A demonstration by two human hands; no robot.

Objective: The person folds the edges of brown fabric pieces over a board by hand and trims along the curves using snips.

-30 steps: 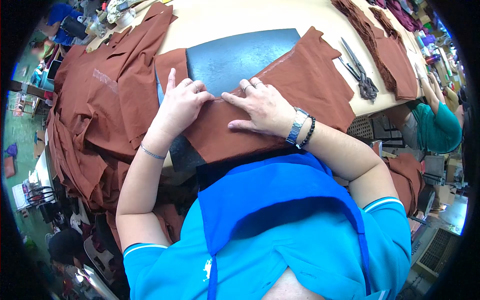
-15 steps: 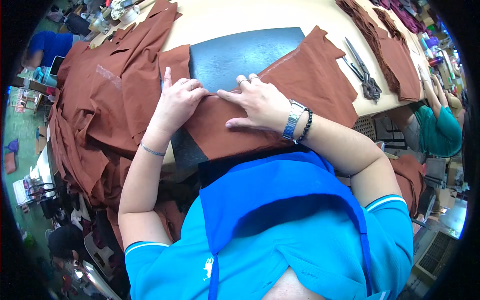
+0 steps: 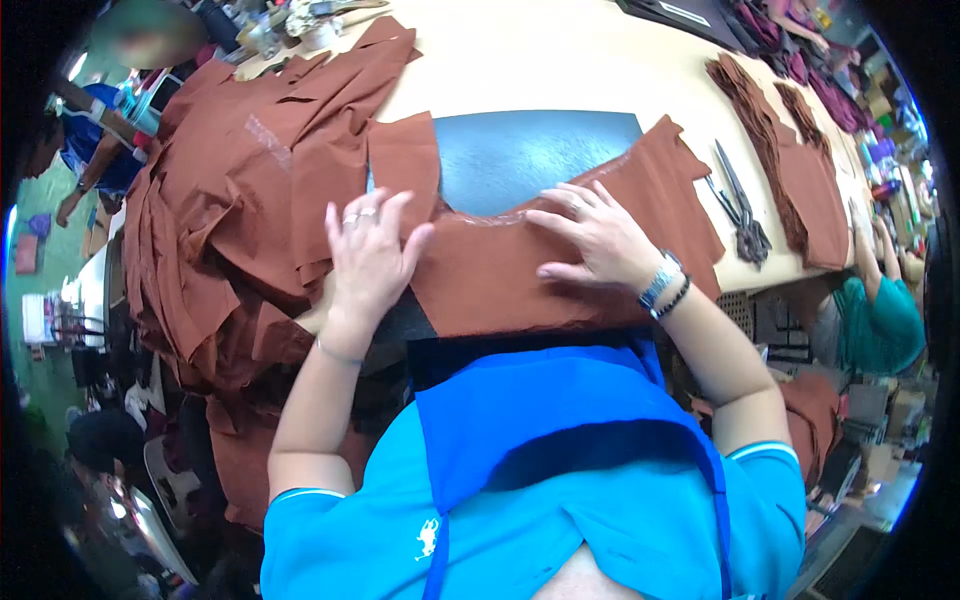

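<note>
Left hand (image 3: 372,255): fingers spread, gripping nothing; contact with the cloth cannot be determined. Right hand (image 3: 608,240): fingers parted over the brown panel (image 3: 490,285), nothing pinched. The panel extends between the two sets of fingers, a pale line marking its far edge. Beyond the fingers, a dark board (image 3: 530,155) lies partly covered. Left of the left fingers: heaped brown cloth (image 3: 235,190). Right of the right fingers: scissors (image 3: 738,208) on the tabletop (image 3: 500,60).
</note>
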